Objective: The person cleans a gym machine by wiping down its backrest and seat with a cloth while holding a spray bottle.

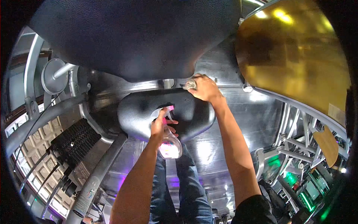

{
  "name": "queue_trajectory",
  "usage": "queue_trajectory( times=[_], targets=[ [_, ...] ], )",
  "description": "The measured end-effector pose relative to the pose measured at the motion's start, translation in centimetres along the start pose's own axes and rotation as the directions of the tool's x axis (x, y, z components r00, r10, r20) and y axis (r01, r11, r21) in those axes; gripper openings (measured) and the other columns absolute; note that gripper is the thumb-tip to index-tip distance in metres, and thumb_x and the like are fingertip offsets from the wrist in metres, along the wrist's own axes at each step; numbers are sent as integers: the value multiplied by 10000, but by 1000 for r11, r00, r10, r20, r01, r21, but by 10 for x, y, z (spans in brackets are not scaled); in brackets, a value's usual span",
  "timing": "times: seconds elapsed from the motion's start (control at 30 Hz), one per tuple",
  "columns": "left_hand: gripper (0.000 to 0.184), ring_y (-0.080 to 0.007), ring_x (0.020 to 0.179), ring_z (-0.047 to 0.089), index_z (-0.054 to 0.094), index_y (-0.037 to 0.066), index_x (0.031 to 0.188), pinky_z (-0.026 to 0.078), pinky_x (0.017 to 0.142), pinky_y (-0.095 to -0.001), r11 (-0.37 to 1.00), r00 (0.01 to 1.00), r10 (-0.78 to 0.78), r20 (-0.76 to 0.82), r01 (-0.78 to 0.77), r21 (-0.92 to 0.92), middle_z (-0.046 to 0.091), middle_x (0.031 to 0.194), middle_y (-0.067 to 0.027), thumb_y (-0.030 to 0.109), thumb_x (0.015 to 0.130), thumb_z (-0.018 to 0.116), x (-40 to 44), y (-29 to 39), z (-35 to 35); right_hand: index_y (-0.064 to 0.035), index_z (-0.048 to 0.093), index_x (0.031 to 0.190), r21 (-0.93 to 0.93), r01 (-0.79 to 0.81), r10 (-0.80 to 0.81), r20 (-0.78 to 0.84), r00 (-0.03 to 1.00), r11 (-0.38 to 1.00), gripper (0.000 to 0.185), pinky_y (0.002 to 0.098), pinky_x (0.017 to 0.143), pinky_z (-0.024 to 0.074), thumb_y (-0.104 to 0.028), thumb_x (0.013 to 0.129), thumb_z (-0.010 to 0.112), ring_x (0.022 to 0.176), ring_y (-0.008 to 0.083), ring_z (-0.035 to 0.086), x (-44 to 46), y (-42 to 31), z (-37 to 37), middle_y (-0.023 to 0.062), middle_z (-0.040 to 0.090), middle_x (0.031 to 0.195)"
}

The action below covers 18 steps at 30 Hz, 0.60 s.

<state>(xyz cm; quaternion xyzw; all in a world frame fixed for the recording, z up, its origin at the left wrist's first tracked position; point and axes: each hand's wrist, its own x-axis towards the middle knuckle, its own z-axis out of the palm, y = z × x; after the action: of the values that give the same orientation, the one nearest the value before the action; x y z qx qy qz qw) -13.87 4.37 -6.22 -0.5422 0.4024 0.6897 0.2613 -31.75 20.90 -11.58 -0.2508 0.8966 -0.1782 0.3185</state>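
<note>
My left hand point(160, 125) is wrapped round the neck of a clear spray bottle point(170, 147) with a pink and white trigger head. The bottle is held over the front of a black padded seat point(134, 115). In my right hand point(206, 88) is a bunched light-coloured cloth point(190, 84), at the far right edge of the seat. Just beyond it hangs the lower edge of a large black backrest pad point(141, 41). Part of the cloth is hidden by my fingers.
A black weight stack point(74, 143) stands at the left beside a thick grey frame tube point(99, 179). A yellow-gold panel point(291, 56) fills the upper right. Metal frames point(298, 145) and a tan board point(326, 145) are at the right, above a dark shiny floor point(238, 119).
</note>
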Motion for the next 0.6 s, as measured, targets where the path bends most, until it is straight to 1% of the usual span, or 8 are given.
queue_trajectory(
  times=[0.03,0.13,0.27,0.3,0.4,0.43,0.5,0.6],
  targets=[
    [775,-244,560,587,461,71,1363,573,537,-473,1000,1000,-8,-6,8,2,664,871,-176,656,861,534,-2,1,1,-125,686,1173,-25,-96,99,193,976,995,467,414,1028,457,-411,805,702,1195,318,575,5,-23,-27,128,638,1244],
    [794,-239,562,579,445,76,1380,575,547,-480,999,1000,-23,-16,23,35,662,882,-181,665,855,530,1,0,-1,-114,672,1189,-43,-158,163,349,923,987,494,420,1043,442,-424,805,703,1210,316,567,24,-23,-31,138,646,1232],
    [842,-254,562,588,449,79,1386,574,556,-486,993,995,-95,-16,96,62,663,882,-178,706,829,517,6,-1,-6,-120,668,1192,-19,-13,15,125,992,1000,461,425,1037,447,-389,820,710,1177,323,580,7,-14,-15,149,662,1195],
    [867,-275,567,607,455,63,1384,570,545,-474,998,999,-5,-40,7,57,667,890,-176,718,819,519,0,0,0,-159,676,1186,-54,-3,9,116,993,999,410,423,1016,466,-317,811,729,1143,305,594,-2,-18,-18,112,664,1192],
    [880,-281,569,610,461,58,1379,569,536,-478,997,998,4,-58,1,81,670,911,-184,728,811,524,-3,1,2,-216,679,1193,57,111,-110,-9,994,992,402,410,970,503,-255,798,739,1113,283,603,-38,-21,-15,37,641,1214],
    [880,-281,569,610,461,58,1379,569,536,-478,997,998,3,-58,2,82,670,911,-184,728,811,524,2,-1,-2,-264,677,1203,-131,124,-129,-37,991,984,451,382,926,536,-173,766,741,1093,268,605,-54,-25,-9,-27,606,1228],
    [865,-263,568,598,451,77,1387,572,526,-484,994,996,-86,24,84,72,674,936,-188,721,816,530,13,-6,-11,-271,676,1208,-168,147,-157,-43,987,975,477,374,919,542,-149,750,739,1090,271,601,-79,-30,-2,-37,588,1237],
    [842,-246,567,588,440,91,1395,578,525,-479,997,998,-53,-19,54,48,674,943,-188,706,828,533,7,-4,-5,-277,681,1192,-176,172,-187,-69,980,969,526,361,912,551,-79,708,731,1086,290,592,-95,-27,0,-39,591,1194]
  ],
)
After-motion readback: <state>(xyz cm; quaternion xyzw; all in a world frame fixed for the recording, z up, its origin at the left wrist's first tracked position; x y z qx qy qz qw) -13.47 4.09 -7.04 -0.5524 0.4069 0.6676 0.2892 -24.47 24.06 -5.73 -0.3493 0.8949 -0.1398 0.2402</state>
